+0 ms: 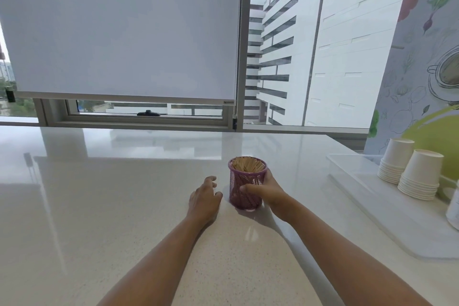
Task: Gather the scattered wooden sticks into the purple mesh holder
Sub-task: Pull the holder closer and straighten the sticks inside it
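Note:
The purple mesh holder stands upright on the white counter, a little right of centre. Several wooden sticks fill it, their tips showing at the rim. My right hand wraps the holder's right side, thumb across its front. My left hand rests palm down on the counter just left of the holder, fingers slightly spread and holding nothing. I see no loose sticks on the counter.
A clear tray sits at the right with two stacks of upturned paper cups and a white container at the frame edge. A window with a lowered blind runs along the counter's far edge.

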Available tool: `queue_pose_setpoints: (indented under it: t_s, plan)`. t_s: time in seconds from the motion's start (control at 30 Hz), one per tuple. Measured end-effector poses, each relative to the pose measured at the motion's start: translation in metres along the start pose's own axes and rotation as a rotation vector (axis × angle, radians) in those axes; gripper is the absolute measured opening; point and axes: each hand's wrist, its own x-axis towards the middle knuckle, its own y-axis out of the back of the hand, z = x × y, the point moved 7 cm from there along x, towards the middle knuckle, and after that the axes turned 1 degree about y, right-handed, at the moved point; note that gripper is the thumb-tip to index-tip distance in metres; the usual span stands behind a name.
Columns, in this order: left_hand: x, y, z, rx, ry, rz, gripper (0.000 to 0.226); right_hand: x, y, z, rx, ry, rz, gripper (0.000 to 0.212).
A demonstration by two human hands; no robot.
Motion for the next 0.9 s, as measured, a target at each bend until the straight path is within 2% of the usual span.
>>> queue_pose_setpoints:
  t_s: [0.07,0.2,0.27,0.37,0.43,0.63,0.8,0.9]
  plan:
    - [0.000,0.000,0.000,0.001,-0.003,0.000,0.047,-0.001,0.002,0.001,-0.023,0.018,0.011,0.075]
    - [0.000,0.000,0.001,-0.004,0.001,0.005,0.045,-0.002,0.005,-0.004,-0.214,0.076,0.144,0.084]
    - [-0.001,-0.001,0.001,-0.016,0.007,0.006,0.045,-0.003,0.007,-0.011,-0.280,0.145,0.259,0.085]
    - [-0.002,-0.001,0.000,-0.022,0.015,0.003,0.044,-0.007,0.015,-0.018,-0.230,0.219,0.454,0.089]
    - [-0.002,0.000,-0.001,-0.017,0.014,0.007,0.044,-0.008,0.015,-0.015,-0.256,0.203,0.501,0.091]
    - [-0.003,0.002,0.003,0.001,-0.005,0.007,0.045,0.003,0.016,0.000,-0.375,-0.041,0.392,0.101]
    - [-0.005,0.001,0.003,0.007,-0.004,0.001,0.045,0.010,0.013,-0.006,-0.125,-0.024,0.216,0.098]
    - [-0.005,0.001,0.002,0.007,-0.003,-0.003,0.046,0.008,0.014,-0.009,-0.132,0.015,0.240,0.090]
